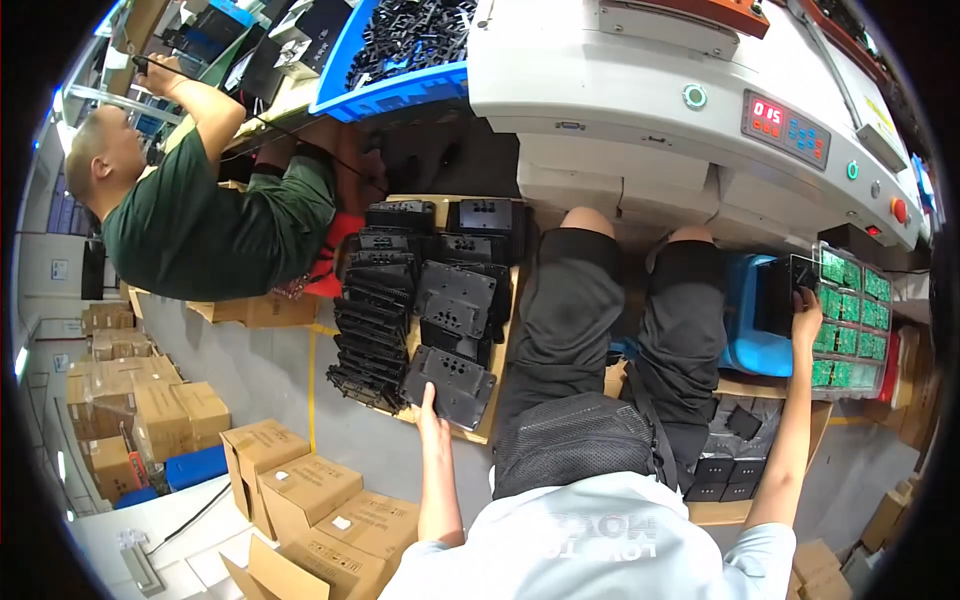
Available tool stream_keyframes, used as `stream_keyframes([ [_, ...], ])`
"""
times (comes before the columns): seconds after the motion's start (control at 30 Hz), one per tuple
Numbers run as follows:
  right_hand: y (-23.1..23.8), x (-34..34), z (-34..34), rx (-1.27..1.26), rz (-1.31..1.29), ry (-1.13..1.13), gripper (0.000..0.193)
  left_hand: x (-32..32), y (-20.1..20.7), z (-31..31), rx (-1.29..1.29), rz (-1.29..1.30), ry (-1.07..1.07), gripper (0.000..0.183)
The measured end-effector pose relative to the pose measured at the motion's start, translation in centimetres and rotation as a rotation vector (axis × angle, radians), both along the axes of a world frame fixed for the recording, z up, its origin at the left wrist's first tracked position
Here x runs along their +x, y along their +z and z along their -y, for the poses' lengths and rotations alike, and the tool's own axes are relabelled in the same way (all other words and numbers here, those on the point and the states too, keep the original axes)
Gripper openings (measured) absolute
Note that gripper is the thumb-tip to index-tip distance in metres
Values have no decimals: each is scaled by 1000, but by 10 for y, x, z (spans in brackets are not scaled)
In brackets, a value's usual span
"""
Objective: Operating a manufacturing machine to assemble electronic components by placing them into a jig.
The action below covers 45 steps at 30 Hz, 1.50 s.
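On my left, stacks of flat black plastic housings [375,320] cover a cardboard surface. My left hand [432,422] is at the near end of them, its thumb along the edge of one black housing [455,385]; the other fingers are hidden beneath it. Out to the right, my right hand [806,312] pinches the edge of a black rectangular plastic panel [782,292]. That panel is upright or tilted over a blue bin [748,345]. Right beside this hand stands a clear tray [850,372] of green circuit boards.
Ahead is a white machine [620,95] with a lit control panel [785,128]. A blue crate [400,98] of small black parts sits to its left. A co-worker [215,235] in dark green sits at the left. Cardboard boxes [330,490] stand behind on the left; black parts [728,470] fill a right-hand box.
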State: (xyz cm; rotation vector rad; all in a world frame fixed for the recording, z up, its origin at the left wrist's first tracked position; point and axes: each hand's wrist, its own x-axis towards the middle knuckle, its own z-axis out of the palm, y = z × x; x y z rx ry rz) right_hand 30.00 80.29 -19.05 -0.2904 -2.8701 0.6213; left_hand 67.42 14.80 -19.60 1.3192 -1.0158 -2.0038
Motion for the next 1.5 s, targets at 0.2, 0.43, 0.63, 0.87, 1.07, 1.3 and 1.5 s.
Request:
stream_keyframes([
  [0.2, 53, 16, 30, -63, -182, -118, 31, -59, 67, 4, -60, -136, -107, 49],
  [0.43, 156, 78, 195, -729, -145, 183, 33, -185, 164, -73, -255, -121, -507, 63],
  [0.63, 210, 133, 295, -637, -251, 613, 27, -212, 174, -129, 1512, -604, -652, 37],
  [0.87, 237, 122, 295, -419, -357, 863, 31, -185, 162, -179, 1746, -476, -720, 36],
  [1.07, 207, 105, 293, -733, -52, 639, 13, -165, 141, -176, 1768, -408, -1222, 74],
  [1.3, 172, 127, 299, -1121, 237, 198, 13, -177, 173, -141, -178, 219, -1862, 72],
  [1.5, 187, 133, 311, -1092, 212, 119, 17, -181, 177, -168, -26, -29, -1004, 41],
])
